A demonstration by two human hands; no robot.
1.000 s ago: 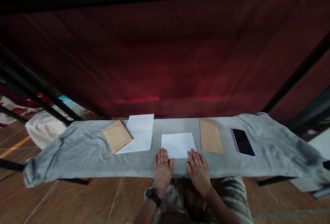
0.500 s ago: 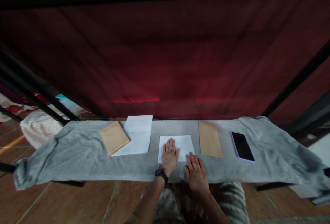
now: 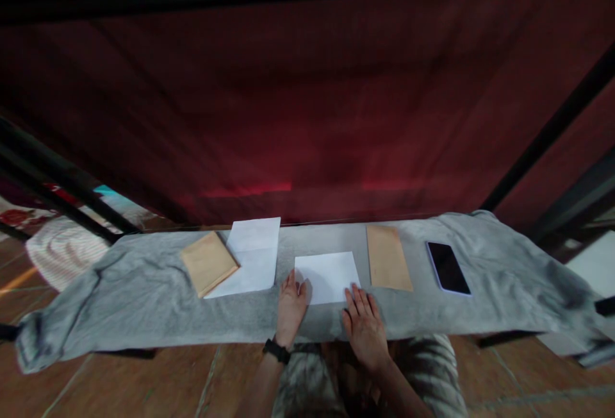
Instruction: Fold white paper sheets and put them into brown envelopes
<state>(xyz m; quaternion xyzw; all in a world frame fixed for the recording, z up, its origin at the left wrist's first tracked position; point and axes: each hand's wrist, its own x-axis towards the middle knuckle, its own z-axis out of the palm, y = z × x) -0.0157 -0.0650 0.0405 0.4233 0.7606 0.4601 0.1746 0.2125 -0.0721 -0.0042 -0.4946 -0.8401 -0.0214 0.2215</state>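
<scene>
A folded white sheet of paper [image 3: 329, 277] lies flat in front of me on the grey cloth. At its lower left corner is my left hand [image 3: 291, 308], with a dark watch on the wrist; its fingers point forward and the thumb stands apart, near the paper's edge. My right hand [image 3: 364, 327] rests palm down with spread fingers, the fingertips on the sheet's lower right corner. To the right of the sheet lies a brown envelope [image 3: 389, 258].
On the left, a stack of brown envelopes [image 3: 209, 263] overlaps a creased white sheet [image 3: 254, 254]. A phone [image 3: 448, 268] lies at the right. Grey cloth [image 3: 158, 296] covers the narrow bench. Behind it hangs a dark red curtain [image 3: 327, 104], with black bars at both sides.
My left hand has slid from the middle of the white sheet to its lower left corner. The right hand stays at the lower right corner. The view has shifted slightly.
</scene>
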